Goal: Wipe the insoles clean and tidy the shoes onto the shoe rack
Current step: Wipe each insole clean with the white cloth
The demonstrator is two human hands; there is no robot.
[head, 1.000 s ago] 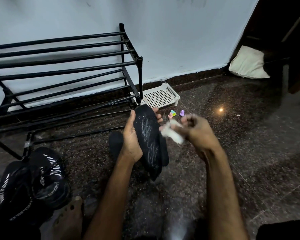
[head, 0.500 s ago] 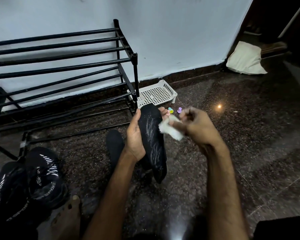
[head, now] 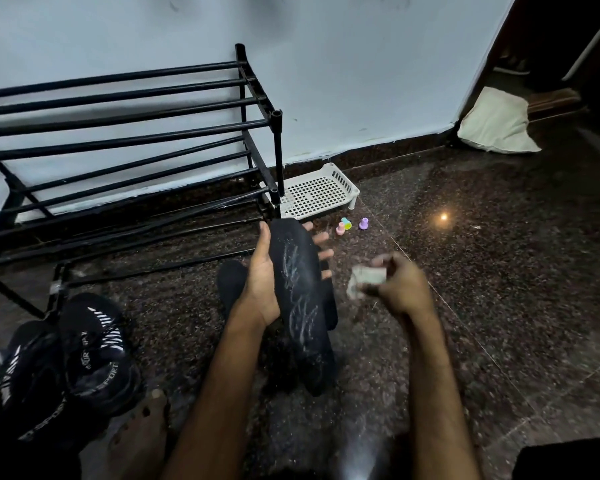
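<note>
The black shoe rack (head: 129,140) stands against the wall with no shoes yet placed on it. The pair of black shoes (head: 84,358) is left on the floor by its near left end, presumably until cleaning is done. A dark insole (head: 298,292), streaked with pale marks, is gripped by the left hand (head: 264,282), thumb on one edge and fingers wrapped behind, so that its face is offered for wiping. A tissue (head: 364,278) is pinched in the right hand (head: 399,285), just apart from the insole. What is taken to be a second insole (head: 231,282) lies behind. A white tray (head: 316,192) and coloured pegs (head: 347,224) are set nearby, and nothing is judged to block the rack.
</note>
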